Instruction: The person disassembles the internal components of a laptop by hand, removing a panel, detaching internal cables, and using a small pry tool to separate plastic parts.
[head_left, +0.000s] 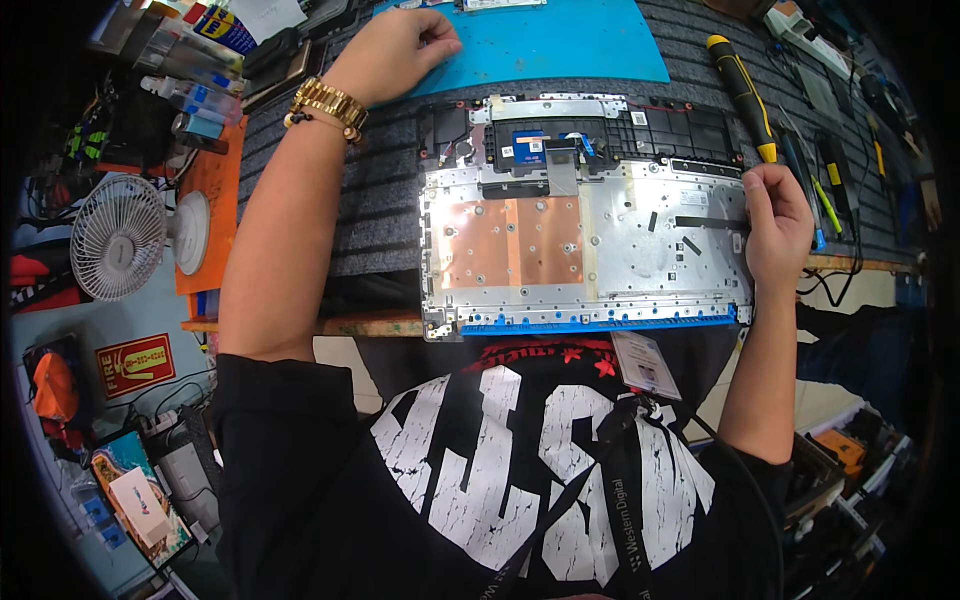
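Note:
A silver laptop palmrest chassis [640, 235], underside up, lies at the front bench edge, with a copper-coloured area, a black board with a blue label along its far part and a blue strip along its near edge. My right hand [778, 225] grips the chassis's right edge, thumb on top. My left hand [400, 55], with a gold watch [318, 105] on its wrist, is beyond the chassis's upper left, over a blue mat [560, 50]; its fingers curl together, and what they hold, if anything, I cannot make out.
A yellow-and-black screwdriver [740, 95] and thinner tools [826, 205] lie on the grey ridged mat [300, 250] at the right. At the left are spray cans and bottles [200, 95], a white fan [118, 238] and an orange board [210, 285]. Cables hang below the right edge.

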